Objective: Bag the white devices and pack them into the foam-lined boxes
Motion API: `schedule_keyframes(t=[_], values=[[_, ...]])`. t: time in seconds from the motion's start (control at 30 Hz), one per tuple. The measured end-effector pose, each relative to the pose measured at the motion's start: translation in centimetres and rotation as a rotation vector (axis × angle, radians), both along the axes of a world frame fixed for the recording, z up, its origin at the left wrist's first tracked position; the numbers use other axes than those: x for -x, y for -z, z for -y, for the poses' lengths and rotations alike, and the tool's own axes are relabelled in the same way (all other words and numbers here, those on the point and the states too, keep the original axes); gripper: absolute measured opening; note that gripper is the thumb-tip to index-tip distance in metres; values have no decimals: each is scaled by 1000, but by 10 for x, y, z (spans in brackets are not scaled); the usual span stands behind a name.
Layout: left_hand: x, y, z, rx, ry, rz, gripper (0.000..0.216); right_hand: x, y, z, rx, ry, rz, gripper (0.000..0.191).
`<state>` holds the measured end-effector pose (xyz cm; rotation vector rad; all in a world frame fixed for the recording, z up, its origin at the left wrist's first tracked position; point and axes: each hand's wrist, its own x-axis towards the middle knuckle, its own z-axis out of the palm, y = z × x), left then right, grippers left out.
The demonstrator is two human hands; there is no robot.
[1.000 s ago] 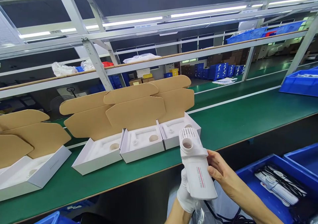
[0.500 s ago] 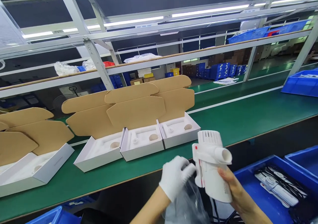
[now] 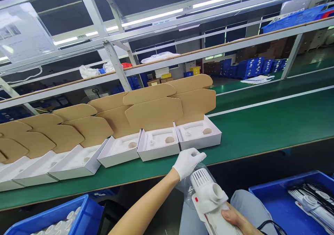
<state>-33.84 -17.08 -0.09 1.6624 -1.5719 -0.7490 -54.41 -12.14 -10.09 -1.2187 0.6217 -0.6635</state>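
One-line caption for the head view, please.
Gloved left hand pinches clear plastic bag beside white handheld appliance gripped by bare right hand.

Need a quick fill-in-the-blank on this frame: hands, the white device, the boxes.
1. The left hand wears a ____ glove and pinches the clear plastic bag.
2. The bare right hand grips the white plastic handheld device from ____.
3. The open white cardboard boxes stand in a row on the ____ conveyor belt.
4. Each box lid is ____ in colour.

Missing words: white; below; green; brown

open boxes (image 3: 159, 143) on belt (image 3: 261, 130) | bins (image 3: 276, 200) before it
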Motion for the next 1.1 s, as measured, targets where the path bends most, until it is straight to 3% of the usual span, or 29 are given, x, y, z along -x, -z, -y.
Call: schedule_keyframes(t=[0.1,0.23,0.43,0.53,0.67,0.73,0.83,1.0,1.1], values=[[-6,-2,-16,3,51,19,28,-11,1,1,-85,21,-27,76],[-23,-6,-26,-117,165,320,44,-15,5,2,-136,52,-127,87],[-57,-16,-21,-251,282,401,15,-26,14,3,-16,-35,-136,89],[-59,-12,-24,-207,284,488,19,-33,19,7,37,-129,-151,94],[-41,2,-35,-93,279,581,37,-40,19,14,211,-258,-304,119],[-31,5,-44,-47,338,593,44,-43,15,16,258,-264,-378,125],[-27,4,-62,69,485,595,49,-45,11,15,222,-254,-359,117],[-41,5,-91,274,475,477,45,-46,21,12,-53,-35,-220,91],[-48,19,-98,211,339,392,52,-49,27,14,-34,156,-213,96]])
